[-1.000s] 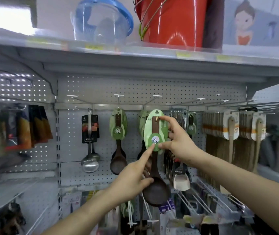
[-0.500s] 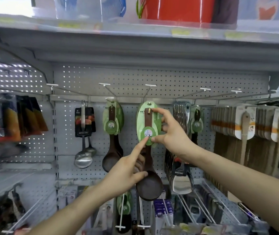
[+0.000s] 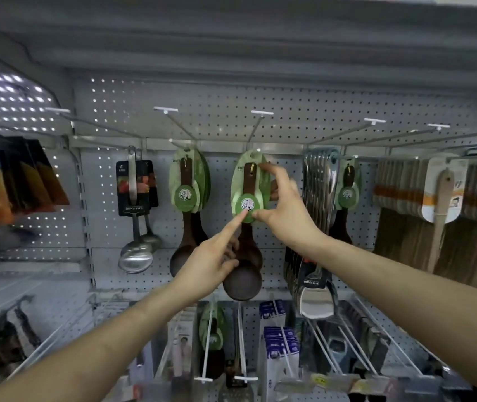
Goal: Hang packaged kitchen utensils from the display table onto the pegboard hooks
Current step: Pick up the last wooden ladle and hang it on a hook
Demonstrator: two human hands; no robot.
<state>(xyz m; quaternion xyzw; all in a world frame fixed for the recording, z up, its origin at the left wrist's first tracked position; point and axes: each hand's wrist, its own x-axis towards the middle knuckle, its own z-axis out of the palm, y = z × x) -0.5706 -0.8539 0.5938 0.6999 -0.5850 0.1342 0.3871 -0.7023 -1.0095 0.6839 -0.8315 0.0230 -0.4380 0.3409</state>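
Step in hand, we judge: seating the packaged ladle (image 3: 248, 195) on the hook (image 3: 254, 129) of the pegboard (image 3: 304, 111). The top of its green card sits right at the hook wire, in front of more green-carded ladles. Whether the hole is fully threaded we can't tell (too blurred there). Right hand (image 3: 286, 210) pinches the card, forefinger at the top edge, thumb at the bottom. Left hand (image 3: 206, 264) has its index finger straight, tip pressed on the round label, other fingers folded in. To do it well, we'd keep the card square to the wire, push it back with the left fingertip, and let go only once the weight hangs free. Risk: the heavy bowl swings into the neighbouring ladles (image 3: 186, 192).
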